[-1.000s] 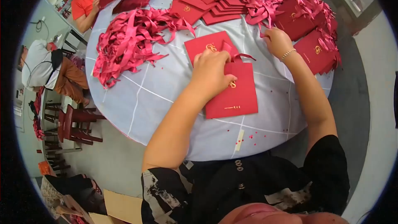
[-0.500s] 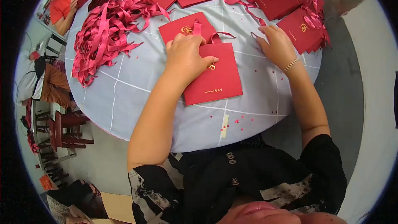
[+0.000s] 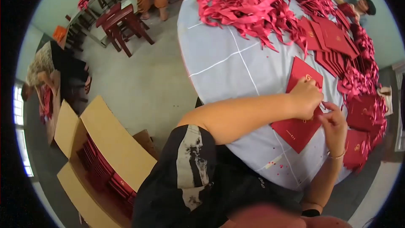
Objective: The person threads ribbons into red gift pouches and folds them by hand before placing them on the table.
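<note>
A flat red paper gift bag with gold print lies on the table in front of me, tilted. My left hand is closed over its top edge, with the fingers curled and covering part of the print. Beyond that hand, a second red gift bag shows, partly covered by it. My right hand is close beside the left at the bag's right edge. Its thumb and fingers are bent together in a pinch; what lies between them is too small to make out.
Loose red ribbons lie heaped on the round table. Stacked red bags and ribboned bags line the right side. At lower left stands an open carton holding red bags. A stool and other people are around.
The view has swung left, bringing the carton into sight. My right hand has come from the right side of the table to meet my left hand at the bag.
</note>
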The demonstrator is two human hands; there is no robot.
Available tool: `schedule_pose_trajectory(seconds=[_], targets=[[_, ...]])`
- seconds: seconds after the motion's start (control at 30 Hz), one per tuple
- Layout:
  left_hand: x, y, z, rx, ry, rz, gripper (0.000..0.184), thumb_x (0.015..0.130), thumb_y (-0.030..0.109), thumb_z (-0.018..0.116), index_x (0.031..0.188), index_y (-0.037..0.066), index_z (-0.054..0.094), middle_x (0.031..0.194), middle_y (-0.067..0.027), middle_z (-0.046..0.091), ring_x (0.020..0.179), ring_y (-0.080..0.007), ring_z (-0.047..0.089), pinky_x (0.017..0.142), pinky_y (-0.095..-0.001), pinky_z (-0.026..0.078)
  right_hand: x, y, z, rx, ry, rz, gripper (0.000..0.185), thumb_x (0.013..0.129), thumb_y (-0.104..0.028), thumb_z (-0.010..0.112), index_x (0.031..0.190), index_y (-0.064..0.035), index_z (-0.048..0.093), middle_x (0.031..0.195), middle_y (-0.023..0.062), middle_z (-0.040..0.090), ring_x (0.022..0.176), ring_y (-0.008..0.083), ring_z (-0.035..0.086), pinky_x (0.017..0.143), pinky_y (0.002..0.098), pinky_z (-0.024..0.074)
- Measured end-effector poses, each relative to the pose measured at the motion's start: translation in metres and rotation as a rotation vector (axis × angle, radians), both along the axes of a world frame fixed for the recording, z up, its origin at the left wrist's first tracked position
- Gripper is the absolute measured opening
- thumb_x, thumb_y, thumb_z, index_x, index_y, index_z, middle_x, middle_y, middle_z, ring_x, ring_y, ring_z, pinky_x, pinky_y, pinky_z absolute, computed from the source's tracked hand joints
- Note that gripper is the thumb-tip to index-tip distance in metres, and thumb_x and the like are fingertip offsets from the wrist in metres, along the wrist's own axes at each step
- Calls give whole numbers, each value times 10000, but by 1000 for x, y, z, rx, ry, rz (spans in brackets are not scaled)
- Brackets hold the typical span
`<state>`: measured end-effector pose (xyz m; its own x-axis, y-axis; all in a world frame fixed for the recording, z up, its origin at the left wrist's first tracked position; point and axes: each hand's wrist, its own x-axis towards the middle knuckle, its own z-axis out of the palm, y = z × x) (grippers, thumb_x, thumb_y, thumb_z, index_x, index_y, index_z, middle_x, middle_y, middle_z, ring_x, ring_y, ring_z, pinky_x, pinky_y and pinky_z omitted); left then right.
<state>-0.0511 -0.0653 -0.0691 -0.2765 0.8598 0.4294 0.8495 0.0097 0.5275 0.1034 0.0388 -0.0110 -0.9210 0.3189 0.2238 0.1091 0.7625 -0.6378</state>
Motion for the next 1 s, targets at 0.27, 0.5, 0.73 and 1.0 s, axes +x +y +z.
schedule_pose_trajectory(seconds=[0.27, 0.5, 0.73, 1.0], targets=[[-2, -1, 5, -19, -38, -28, 327, 567, 215, 779, 833, 64, 665, 881, -112, 662, 956, -317, 566, 823, -468, 400, -18, -11, -10, 111, 52, 61, 37, 812, 25, 652, 812, 32, 616, 875, 116, 606, 771, 189, 600, 648, 289, 476], [-9, -8, 13, 24, 49, -34, 417, 586, 317, 826, 898, 84, 678, 907, -131, 656, 970, -335, 573, 820, -472, 424, -3, 12, -25, 114, 125, -41, 70, 823, -15, 667, 823, 27, 611, 818, 111, 631, 689, 196, 581, 641, 289, 460], [-30, -3, 0, 19, -191, -335, 404, 647, 113, 797, 1006, 19, 637, 964, -144, 651, 985, -324, 580, 875, -399, 461, 1, 13, -27, 8, 75, -135, 112, 839, -72, 679, 847, 27, 626, 819, 131, 625, 719, 231, 598, 667, 319, 477], [-30, -6, 11, -212, -507, -235, 238, 766, 10, 721, 984, 7, 625, 909, 0, 626, 828, -82, 578, 756, -246, 481, -2, 14, -31, 103, 427, -117, 107, 873, 10, 614, 971, 22, 655, 1003, 100, 654, 851, 165, 612, 747, 263, 486]])
